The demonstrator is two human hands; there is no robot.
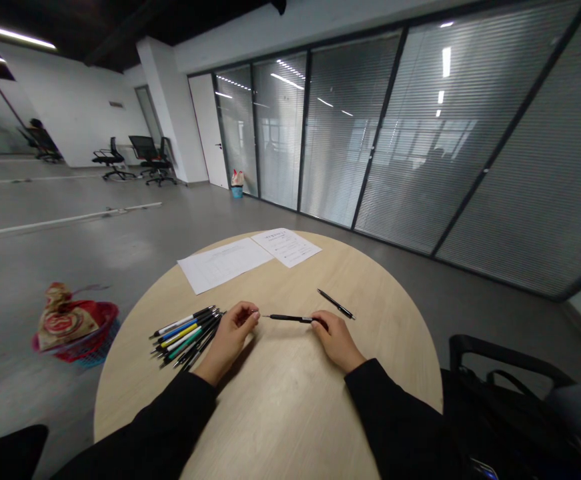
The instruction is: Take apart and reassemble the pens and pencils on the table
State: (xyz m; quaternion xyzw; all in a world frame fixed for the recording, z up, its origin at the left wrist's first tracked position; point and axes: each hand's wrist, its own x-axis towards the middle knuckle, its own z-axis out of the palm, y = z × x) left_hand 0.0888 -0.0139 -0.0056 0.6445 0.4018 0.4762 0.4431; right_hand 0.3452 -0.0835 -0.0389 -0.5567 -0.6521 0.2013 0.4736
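Note:
Above the middle of the table, my right hand (333,335) grips a black pen (290,319) by its right end. The pen lies almost level, and a thin, pale tip sticks out of its left end. Close to that tip, my left hand (237,331) has its thumb and fingers pinched together; whatever is between them is too small to make out. Left of this hand lies a pile of pens (185,335) with black, white, blue, yellow and green barrels, partly covered by the hand. Another black pen (336,304) rests on the wood beyond my right hand.
Two printed paper sheets (227,263) lie at the far side of the round wooden table (290,413). On the floor at left stands a basket (105,333) with a paper bag in it. A black chair (510,360) is close by on the right.

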